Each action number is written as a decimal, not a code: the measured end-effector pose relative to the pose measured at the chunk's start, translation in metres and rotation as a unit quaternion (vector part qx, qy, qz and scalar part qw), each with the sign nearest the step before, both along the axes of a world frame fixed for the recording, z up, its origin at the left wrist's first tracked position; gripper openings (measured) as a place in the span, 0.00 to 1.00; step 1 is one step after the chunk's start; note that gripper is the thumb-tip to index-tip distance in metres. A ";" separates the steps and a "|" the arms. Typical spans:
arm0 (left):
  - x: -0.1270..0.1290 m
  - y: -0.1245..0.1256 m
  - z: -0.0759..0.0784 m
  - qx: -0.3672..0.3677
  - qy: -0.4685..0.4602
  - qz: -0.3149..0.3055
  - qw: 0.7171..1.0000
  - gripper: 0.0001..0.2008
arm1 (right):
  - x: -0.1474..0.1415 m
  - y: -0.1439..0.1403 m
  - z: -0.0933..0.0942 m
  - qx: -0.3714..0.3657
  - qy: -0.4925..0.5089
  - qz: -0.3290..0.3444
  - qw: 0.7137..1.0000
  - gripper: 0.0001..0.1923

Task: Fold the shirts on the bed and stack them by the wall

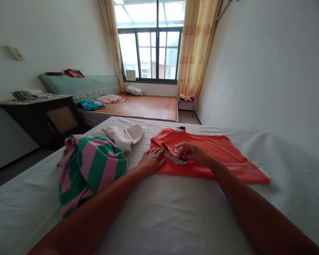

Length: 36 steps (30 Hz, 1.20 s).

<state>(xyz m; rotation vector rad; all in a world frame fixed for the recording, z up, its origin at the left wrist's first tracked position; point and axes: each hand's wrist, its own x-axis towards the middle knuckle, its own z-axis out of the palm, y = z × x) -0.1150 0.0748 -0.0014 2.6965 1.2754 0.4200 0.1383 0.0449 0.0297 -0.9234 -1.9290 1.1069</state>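
Note:
An orange-red shirt (215, 150) lies spread on the white sheet, its hem end toward the right. My left hand (152, 159) rests flat on the shirt's left end, fingers stretched out. Around the middle of that end, my right hand (190, 152) has its thumb and fingers pinched at a folded flap of the shirt with a pale and black patch. The fingertips partly cover what is pinched. Left of my left hand sits a crumpled green and pink striped garment (95, 164), apart from the shirt.
A cream cloth (123, 137) lies behind the striped garment on the white sheet (172, 209). Beyond stand a bed with a woven mat (151, 106), a dark cabinet (55, 120) at left and a pink stool (186, 100) near the curtain (198, 53). A white wall (268, 71) rises at right.

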 end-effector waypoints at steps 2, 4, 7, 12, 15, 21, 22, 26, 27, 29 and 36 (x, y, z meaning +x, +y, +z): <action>-0.001 0.003 -0.001 -0.007 -0.026 0.010 1.000 0.26 | 0.000 -0.008 0.010 0.001 -0.069 0.054 0.996 0.19; -0.002 0.006 0.001 -0.014 -0.074 0.033 0.997 0.25 | 0.001 -0.014 0.020 -0.012 -0.125 0.088 0.988 0.19; -0.003 0.008 0.009 0.022 -0.166 0.076 0.983 0.20 | 0.001 -0.016 0.027 -0.012 -0.149 0.063 0.987 0.17; 0.004 -0.004 0.012 0.085 -0.112 -0.061 0.988 0.20 | -0.014 -0.009 0.005 0.173 -0.208 -0.077 0.960 0.23; 0.009 -0.007 -0.002 0.053 -0.010 -0.084 0.995 0.28 | -0.025 -0.009 -0.019 0.215 -0.344 -0.064 0.912 0.27; 0.008 -0.002 -0.018 0.049 0.033 -0.076 0.995 0.31 | -0.031 -0.012 -0.032 0.153 -0.435 -0.055 0.885 0.33; 0.007 -0.002 -0.017 0.046 0.033 -0.074 0.996 0.31 | -0.030 -0.011 -0.030 0.146 -0.424 -0.054 0.892 0.33; 0.006 -0.006 0.001 0.024 0.028 -0.088 0.995 0.28 | -0.008 -0.001 -0.017 0.124 -0.323 -0.013 0.938 0.26; 0.007 -0.006 0.009 0.016 0.026 -0.094 0.995 0.26 | 0.005 0.003 -0.014 0.120 -0.299 -0.014 0.946 0.24; 0.011 0.000 0.026 -0.009 0.027 -0.099 0.995 0.23 | 0.040 0.014 -0.008 0.113 -0.284 -0.062 0.950 0.21; 0.032 0.079 0.069 -0.054 0.028 0.023 0.998 0.14 | 0.165 0.070 -0.007 0.076 -0.463 -0.311 0.827 0.20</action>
